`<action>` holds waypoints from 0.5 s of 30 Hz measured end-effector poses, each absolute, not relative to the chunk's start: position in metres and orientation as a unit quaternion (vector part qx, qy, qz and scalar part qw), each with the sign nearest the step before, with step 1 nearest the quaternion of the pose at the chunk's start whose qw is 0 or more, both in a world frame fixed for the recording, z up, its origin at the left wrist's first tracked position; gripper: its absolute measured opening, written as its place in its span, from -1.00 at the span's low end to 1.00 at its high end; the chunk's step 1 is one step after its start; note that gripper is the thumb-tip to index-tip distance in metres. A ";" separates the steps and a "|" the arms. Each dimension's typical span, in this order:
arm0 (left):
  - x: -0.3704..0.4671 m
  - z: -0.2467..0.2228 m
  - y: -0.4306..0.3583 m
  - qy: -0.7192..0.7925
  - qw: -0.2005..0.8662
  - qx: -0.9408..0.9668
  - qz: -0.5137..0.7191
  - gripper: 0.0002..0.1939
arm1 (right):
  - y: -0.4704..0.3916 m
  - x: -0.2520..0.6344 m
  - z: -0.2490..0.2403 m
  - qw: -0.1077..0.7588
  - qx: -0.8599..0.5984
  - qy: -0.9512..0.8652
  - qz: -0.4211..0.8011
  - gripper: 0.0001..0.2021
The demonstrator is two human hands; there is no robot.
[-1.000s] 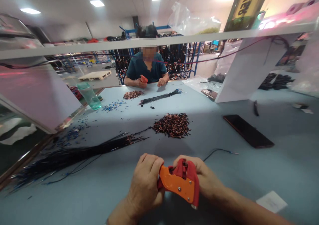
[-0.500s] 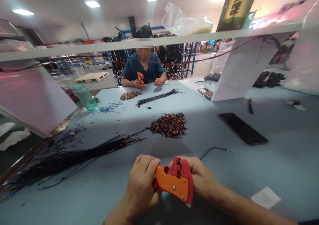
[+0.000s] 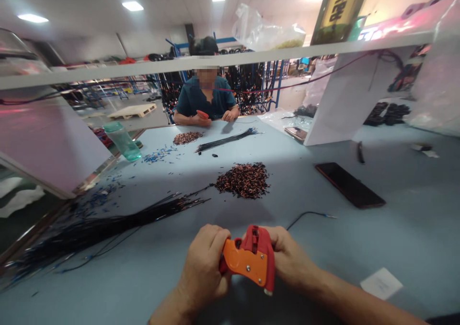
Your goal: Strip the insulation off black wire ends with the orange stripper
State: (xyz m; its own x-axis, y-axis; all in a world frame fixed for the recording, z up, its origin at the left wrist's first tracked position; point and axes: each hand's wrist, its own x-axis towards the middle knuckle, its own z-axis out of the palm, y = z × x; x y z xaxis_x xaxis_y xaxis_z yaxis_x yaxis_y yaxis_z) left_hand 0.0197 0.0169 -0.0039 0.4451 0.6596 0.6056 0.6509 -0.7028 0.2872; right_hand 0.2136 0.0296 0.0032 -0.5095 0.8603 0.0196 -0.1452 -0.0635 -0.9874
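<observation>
My left hand (image 3: pixel 205 260) is wrapped round the handles of an orange and red wire stripper (image 3: pixel 247 262), its head pointing right. Behind that head my right hand (image 3: pixel 282 253) is closed, its fingertips hidden by the tool. From behind the right hand a black wire (image 3: pixel 305 214) runs out to the right, ending in a blue-and-silver tip. Whether the wire's other end sits in the stripper's jaws is hidden. Beyond both hands lies a heap of short black and copper offcuts (image 3: pixel 243 180). On the left rests a long bundle of black wires (image 3: pixel 118 226).
Across the table a person (image 3: pixel 206 97) holds a red tool (image 3: pixel 202 114) near another wire bundle (image 3: pixel 226 140). A dark phone (image 3: pixel 350 185) and a paper slip (image 3: pixel 381 283) lie at right. A green bottle (image 3: pixel 122 140) stands at left. A white shelf (image 3: pixel 223 60) spans overhead.
The stripper and my right hand have shifted very slightly left, and the red jaw part sits at a slightly different tilt. The person opposite has lowered the red tool.
</observation>
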 end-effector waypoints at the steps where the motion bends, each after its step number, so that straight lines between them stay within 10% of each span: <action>1: 0.020 -0.004 0.017 0.384 0.003 0.850 0.361 -0.83 | 0.030 0.214 0.003 0.383 -0.314 -0.569 0.656 -0.73; 15: 0.020 -0.006 0.015 0.398 -0.013 0.844 0.360 -0.88 | 0.029 0.211 0.005 0.385 -0.303 -0.585 0.646 -0.70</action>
